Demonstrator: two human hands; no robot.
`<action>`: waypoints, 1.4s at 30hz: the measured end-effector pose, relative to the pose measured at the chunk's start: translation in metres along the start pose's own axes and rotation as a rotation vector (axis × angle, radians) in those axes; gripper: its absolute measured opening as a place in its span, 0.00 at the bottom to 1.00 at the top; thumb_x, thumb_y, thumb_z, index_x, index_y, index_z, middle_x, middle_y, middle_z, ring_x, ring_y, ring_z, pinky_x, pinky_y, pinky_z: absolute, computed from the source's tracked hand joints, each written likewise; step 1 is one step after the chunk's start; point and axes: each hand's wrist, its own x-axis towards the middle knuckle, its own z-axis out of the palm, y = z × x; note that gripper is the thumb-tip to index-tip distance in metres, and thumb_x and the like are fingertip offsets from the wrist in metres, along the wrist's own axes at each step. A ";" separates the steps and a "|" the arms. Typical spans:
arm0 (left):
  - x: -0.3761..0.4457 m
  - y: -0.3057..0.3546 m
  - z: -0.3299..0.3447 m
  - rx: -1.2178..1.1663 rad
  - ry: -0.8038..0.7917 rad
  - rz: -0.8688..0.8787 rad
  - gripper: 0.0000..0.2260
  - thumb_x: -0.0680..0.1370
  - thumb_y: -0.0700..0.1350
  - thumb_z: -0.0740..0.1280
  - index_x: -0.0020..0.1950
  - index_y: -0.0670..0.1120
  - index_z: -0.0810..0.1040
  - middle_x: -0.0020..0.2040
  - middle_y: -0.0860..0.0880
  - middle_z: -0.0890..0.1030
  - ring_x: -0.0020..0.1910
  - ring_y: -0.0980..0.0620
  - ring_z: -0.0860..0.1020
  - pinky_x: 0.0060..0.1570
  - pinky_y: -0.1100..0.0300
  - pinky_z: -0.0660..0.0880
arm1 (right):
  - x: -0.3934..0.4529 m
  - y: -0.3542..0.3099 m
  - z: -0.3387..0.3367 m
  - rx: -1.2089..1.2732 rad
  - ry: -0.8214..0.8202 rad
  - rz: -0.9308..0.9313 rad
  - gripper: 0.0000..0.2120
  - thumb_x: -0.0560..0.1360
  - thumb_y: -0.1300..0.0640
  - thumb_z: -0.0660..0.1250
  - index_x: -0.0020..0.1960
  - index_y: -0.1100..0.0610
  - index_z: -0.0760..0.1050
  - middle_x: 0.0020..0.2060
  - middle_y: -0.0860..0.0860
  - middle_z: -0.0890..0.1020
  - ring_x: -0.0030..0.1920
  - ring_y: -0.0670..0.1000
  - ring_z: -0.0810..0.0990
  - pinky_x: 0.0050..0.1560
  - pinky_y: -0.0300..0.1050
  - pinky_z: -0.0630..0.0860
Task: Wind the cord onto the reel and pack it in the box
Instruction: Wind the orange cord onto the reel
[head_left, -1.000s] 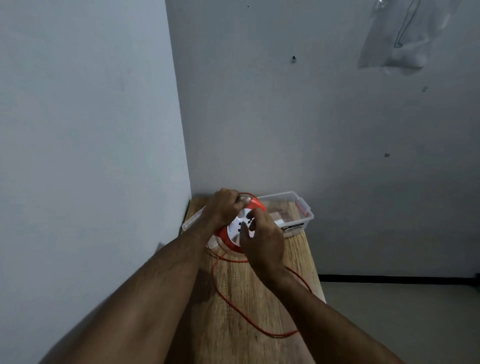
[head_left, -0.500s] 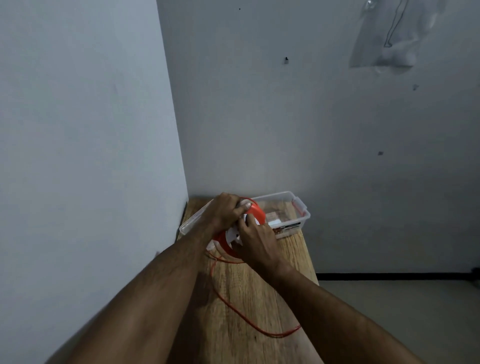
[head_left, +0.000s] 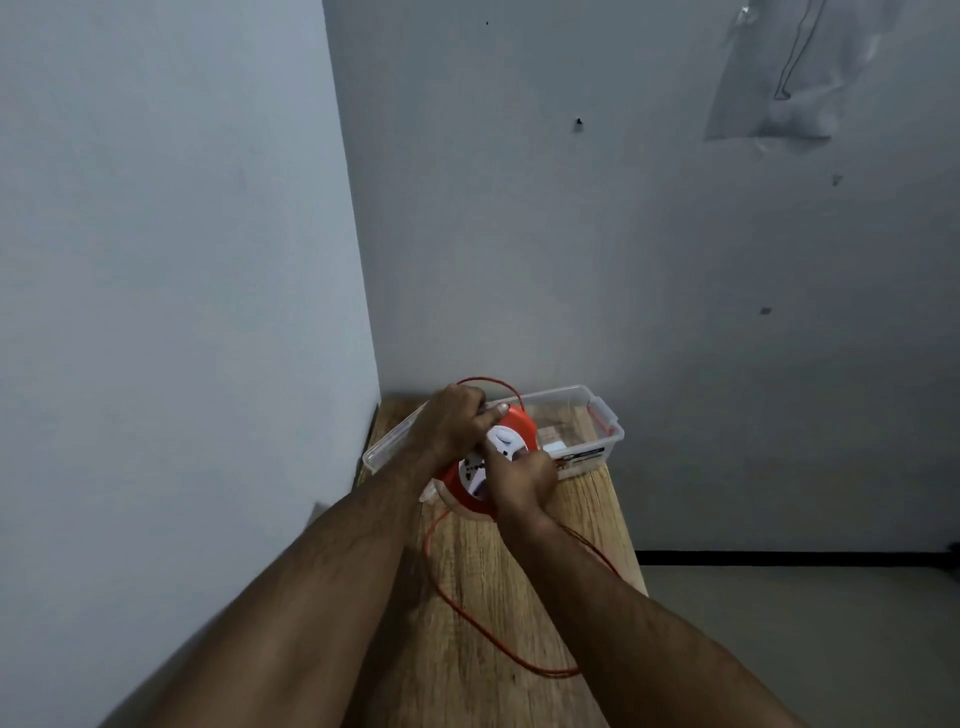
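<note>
I noted the orange reel standing on edge near the far end of the wooden counter, just in front of the clear box. Left hand fingers were clamped over the reel's upper rim; right hand fingers were closed on its white face. Loose cord looped toward the counter's near right edge.

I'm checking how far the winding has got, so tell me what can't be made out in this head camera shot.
- How much cord is wound on the reel: left hand and right hand cover it.
- Cord's plug end: not visible; the right forearm hides part of the loop.
- Items inside the box: too small, partly behind the reel.
- Box label: unreadable.
</note>
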 end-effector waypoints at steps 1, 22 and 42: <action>0.000 0.002 0.000 0.005 -0.003 -0.004 0.18 0.81 0.55 0.65 0.36 0.46 0.73 0.35 0.50 0.74 0.34 0.53 0.71 0.29 0.66 0.56 | 0.003 -0.002 0.004 0.128 0.021 0.174 0.38 0.66 0.44 0.81 0.70 0.58 0.72 0.62 0.55 0.80 0.60 0.60 0.81 0.59 0.59 0.81; 0.007 -0.016 0.009 -0.104 -0.065 0.006 0.17 0.81 0.56 0.63 0.38 0.46 0.78 0.35 0.52 0.78 0.33 0.57 0.76 0.36 0.63 0.66 | 0.019 -0.001 -0.054 -1.363 -0.447 -1.386 0.31 0.69 0.52 0.80 0.69 0.47 0.74 0.74 0.58 0.65 0.76 0.61 0.63 0.72 0.71 0.64; 0.007 -0.008 0.001 -0.045 -0.046 0.025 0.18 0.81 0.56 0.64 0.37 0.45 0.78 0.35 0.48 0.79 0.33 0.53 0.75 0.30 0.62 0.61 | 0.002 0.001 -0.034 -0.692 -0.140 -0.903 0.25 0.68 0.44 0.77 0.63 0.51 0.81 0.51 0.49 0.86 0.49 0.49 0.85 0.55 0.45 0.82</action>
